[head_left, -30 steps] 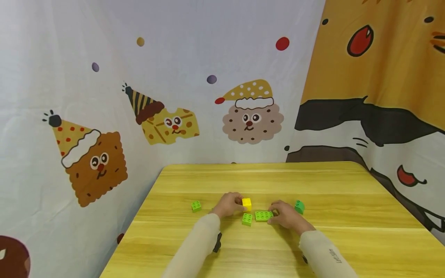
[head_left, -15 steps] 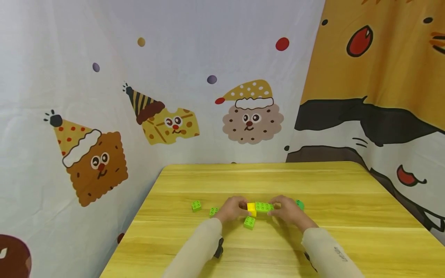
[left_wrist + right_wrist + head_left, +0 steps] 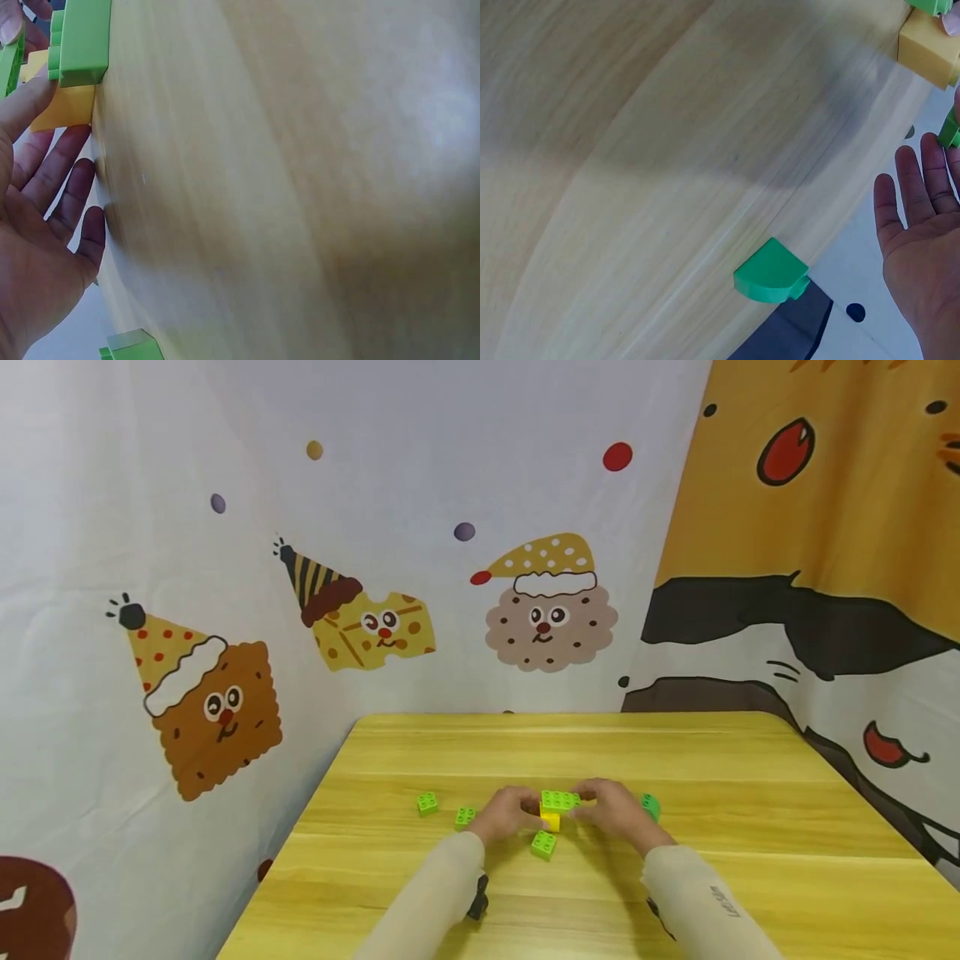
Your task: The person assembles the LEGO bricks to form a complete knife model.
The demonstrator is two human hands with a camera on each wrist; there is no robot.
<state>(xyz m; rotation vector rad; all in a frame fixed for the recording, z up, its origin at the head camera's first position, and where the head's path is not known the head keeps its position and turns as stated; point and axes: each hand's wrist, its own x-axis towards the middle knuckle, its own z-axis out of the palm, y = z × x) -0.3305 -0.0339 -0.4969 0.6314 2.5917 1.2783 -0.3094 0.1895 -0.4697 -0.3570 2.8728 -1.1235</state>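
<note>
My left hand (image 3: pixel 510 812) pinches a yellow toy brick (image 3: pixel 551 822) that stands on the table, its thumb on the near side in the left wrist view. Just above the yellow brick, my right hand (image 3: pixel 613 810) holds the end of a long lime-green studded brick (image 3: pixel 560 800). In the right wrist view a small gap separates this long brick (image 3: pixel 951 129) from the yellow brick (image 3: pixel 930 49). Right in front of the yellow brick sits a small lime brick (image 3: pixel 543 845), close to the left thumb.
Two small lime bricks lie left of the hands, one farther out (image 3: pixel 427 802) and one (image 3: pixel 466 817) beside the left wrist. A darker green curved brick (image 3: pixel 651 807) stands behind the right hand. A printed curtain (image 3: pixel 420 485) hangs behind the wooden table (image 3: pixel 570 743).
The left hand has brought the yellow brick rightward. The right hand has picked the long lime brick off the table, moving it left and over the yellow brick.
</note>
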